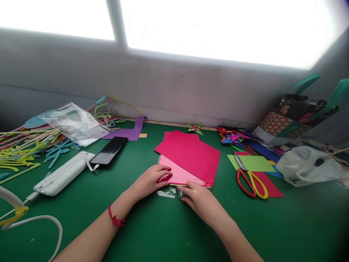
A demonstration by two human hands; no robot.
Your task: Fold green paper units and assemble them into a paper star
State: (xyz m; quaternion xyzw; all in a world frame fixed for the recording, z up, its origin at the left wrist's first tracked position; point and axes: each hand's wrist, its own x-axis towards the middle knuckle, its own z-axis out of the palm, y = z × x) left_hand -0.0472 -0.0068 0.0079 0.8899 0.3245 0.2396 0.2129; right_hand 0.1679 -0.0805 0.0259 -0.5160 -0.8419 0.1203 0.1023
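Observation:
A stack of paper sheets lies on the green table mat (152,225): a crimson sheet (191,154) on top, a lighter pink sheet (177,173) under it, inside a clear plastic sleeve (170,192). My left hand (151,181) rests on the near left corner of the pink sheet, fingers curled on its edge. My right hand (200,202) pinches the sleeve's open edge at the stack's near side. A red string bracelet (116,219) circles my left wrist.
Scissors (252,181) with red and yellow handles lie right, on green and red sheets. A white plastic bag (308,165), paper scraps (234,136) and a patterned tote (294,116) are far right. A phone (109,151), white power bank (62,174), clear bag (72,122) and coloured strips (21,147) sit left.

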